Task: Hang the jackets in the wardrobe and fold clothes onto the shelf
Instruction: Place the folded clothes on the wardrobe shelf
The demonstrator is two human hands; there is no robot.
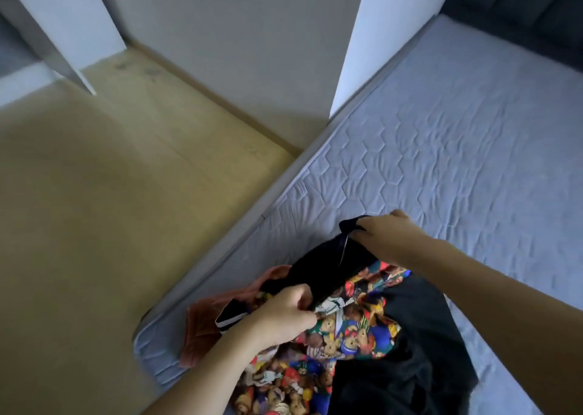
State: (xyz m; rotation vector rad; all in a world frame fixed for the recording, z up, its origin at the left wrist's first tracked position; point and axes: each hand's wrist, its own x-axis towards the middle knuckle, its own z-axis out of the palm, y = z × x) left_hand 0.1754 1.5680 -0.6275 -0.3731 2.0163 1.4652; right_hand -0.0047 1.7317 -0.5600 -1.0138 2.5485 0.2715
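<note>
Landmark: I take the mattress (457, 137) as reference; every place below is given against it.
Garment: a black garment (328, 266) with a white-striped cuff (232, 315) is stretched between my two hands above the mattress's near corner, on top of the pile.
Pile: a bear-print fabric (347, 329), a dark cloth (410, 335) and a pink cloth (202, 329) lie heaped on that same corner, under the garment.
Left hand: my left hand (284, 317) is curled and pinches the garment near the striped cuff, at the end nearer the mattress's floor-side edge.
Right hand: my right hand (386, 235) pinches the other end, fingers closed on a small black tip, farther in over the mattress.
Long axis: the garment runs as a band from the cuff end up to the pinched tip, roughly along the mattress's floor-side edge; the cuff points back toward me.
Kind: I cannot tell yet whether this is a jacket or a piece to fold.
Step in hand: I judge it to be pulling the garment free of the pile and opening it out.
Doing it well: I would lift both ends evenly, keep the band taut, and let the bear-print fabric drop away before carrying it off.
Wardrobe: white panels (378, 42) stand beyond the mattress's far corner; no rail or shelf shows.
</note>
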